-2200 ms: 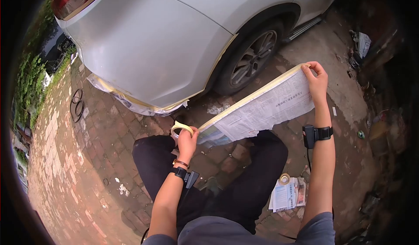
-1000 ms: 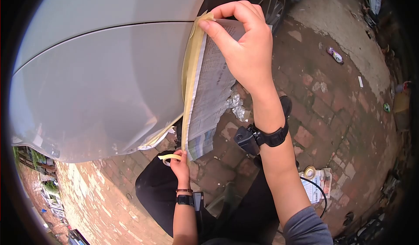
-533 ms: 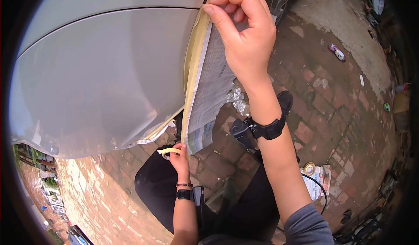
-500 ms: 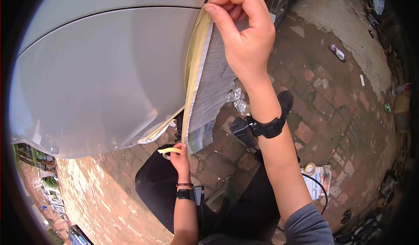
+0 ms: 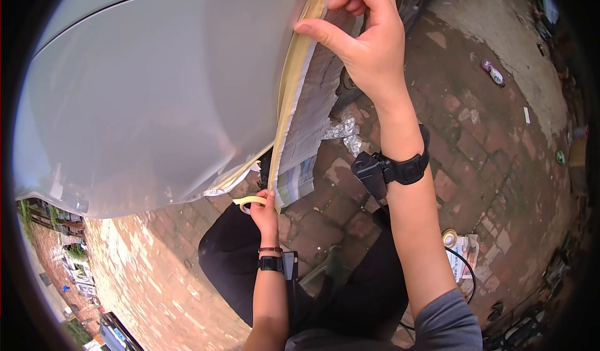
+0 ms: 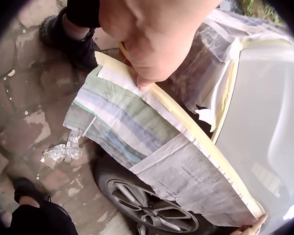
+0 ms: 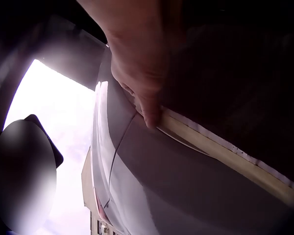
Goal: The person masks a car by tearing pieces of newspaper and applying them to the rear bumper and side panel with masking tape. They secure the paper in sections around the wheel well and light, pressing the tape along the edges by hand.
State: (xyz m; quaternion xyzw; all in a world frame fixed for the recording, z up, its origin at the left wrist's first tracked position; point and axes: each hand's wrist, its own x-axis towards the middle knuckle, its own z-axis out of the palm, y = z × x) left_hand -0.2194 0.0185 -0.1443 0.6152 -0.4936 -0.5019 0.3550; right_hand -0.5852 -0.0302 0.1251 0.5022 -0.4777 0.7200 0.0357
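Note:
A newspaper sheet (image 5: 301, 123) (image 6: 171, 156) with pale yellow masking tape (image 5: 289, 110) (image 6: 206, 139) along one edge hangs beside the silver car's panel (image 5: 169, 95) (image 6: 264, 112). Its upper end lies at the wheel arch edge. There my right hand (image 5: 372, 45) (image 7: 139, 63) presses the tape with its thumb; the index finger is bent, apart from the thumb, over the paper's edge. Low down, my left hand (image 5: 267, 216) (image 6: 149, 36) pinches the strip's lower end and holds a tape roll (image 5: 244, 205), its loose tape end pointing left.
Crumpled clear plastic (image 5: 347, 132) (image 6: 63, 151) lies on the brick ground near the wheel (image 6: 149, 208). Another tape roll (image 5: 449, 237) sits on folded newspaper (image 5: 462, 257) at the right. Film and paper (image 6: 213, 58) cover the area beside the bumper. A cable runs by my right arm.
From a stretch in front of my knees, the strip has moved against the car's wheel arch edge. My right thumb has slid down the tape and parted from the index finger.

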